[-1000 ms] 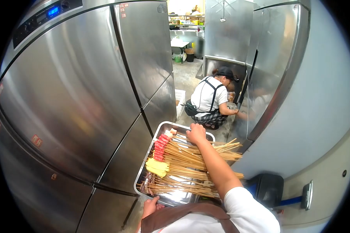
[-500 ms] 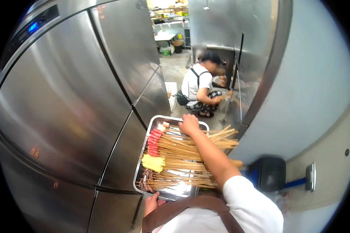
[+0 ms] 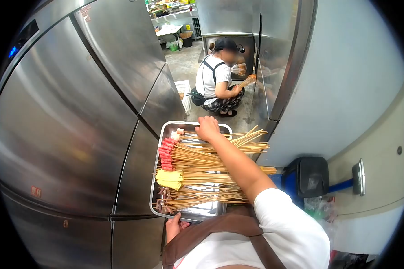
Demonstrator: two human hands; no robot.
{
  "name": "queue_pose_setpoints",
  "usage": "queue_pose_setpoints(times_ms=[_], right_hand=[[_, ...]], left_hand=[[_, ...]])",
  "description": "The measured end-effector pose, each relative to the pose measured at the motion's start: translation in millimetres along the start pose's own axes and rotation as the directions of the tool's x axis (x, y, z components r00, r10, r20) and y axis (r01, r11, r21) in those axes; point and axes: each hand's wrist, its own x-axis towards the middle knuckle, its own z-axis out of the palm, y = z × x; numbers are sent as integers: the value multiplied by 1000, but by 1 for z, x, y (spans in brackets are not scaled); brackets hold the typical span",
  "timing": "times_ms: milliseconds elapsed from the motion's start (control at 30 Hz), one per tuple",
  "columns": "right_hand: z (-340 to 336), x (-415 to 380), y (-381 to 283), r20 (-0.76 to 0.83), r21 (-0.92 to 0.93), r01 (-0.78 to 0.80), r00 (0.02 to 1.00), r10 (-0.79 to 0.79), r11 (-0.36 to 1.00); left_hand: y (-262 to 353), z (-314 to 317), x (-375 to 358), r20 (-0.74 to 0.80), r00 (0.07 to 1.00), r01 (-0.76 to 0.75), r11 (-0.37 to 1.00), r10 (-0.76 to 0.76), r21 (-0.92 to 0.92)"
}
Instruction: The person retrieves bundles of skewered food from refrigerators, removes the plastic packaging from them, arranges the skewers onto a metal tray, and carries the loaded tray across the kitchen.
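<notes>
A metal tray (image 3: 155, 179) full of skewers is held in front of my body. My right hand (image 3: 208, 128) reaches across it and is closed over the far rim. Near my apron, my left hand (image 3: 175, 226) grips the near rim, thumb on top and the other fingers mostly hidden beneath. Along the tray's left side lie red skewered pieces (image 3: 166, 154), yellow folded pieces (image 3: 169, 179), brownish pieces (image 3: 164, 200) and a few pale chunks (image 3: 177, 134). Bundles of bamboo sticks (image 3: 202, 159) point right, some reaching past the rim; my right forearm covers part of them.
Steel refrigerators (image 3: 72, 121) line the left. Ahead, a person (image 3: 215, 78) squats by an open cabinet, holding a bundle of skewers (image 3: 247, 81). A white basket (image 3: 182, 96) stands behind them. On the right are a blue bin with a dark lid (image 3: 313, 177) and a pale wall (image 3: 341, 89).
The tray and both my hands sit slightly higher and further left in view. The view has shifted, so the squatting person appears further left and higher. My grip on the tray is unchanged.
</notes>
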Motion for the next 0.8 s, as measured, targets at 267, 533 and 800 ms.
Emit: queue_pose_setpoints(times_ms=[267,533,800], right_hand=[[0,2,-3,45,-10,-29,999,29,1000],[-3,0,-1,15,-12,-5,1000,5,1000],[0,0,-4,66,-18,-33,997,34,999]], left_hand=[[0,-2,-1,25,1000,0,1000,1,-20],[0,3,-3,11,1000,-3,1000,3,-15],[3,-1,-3,-7,999,40,999,-39,18]])
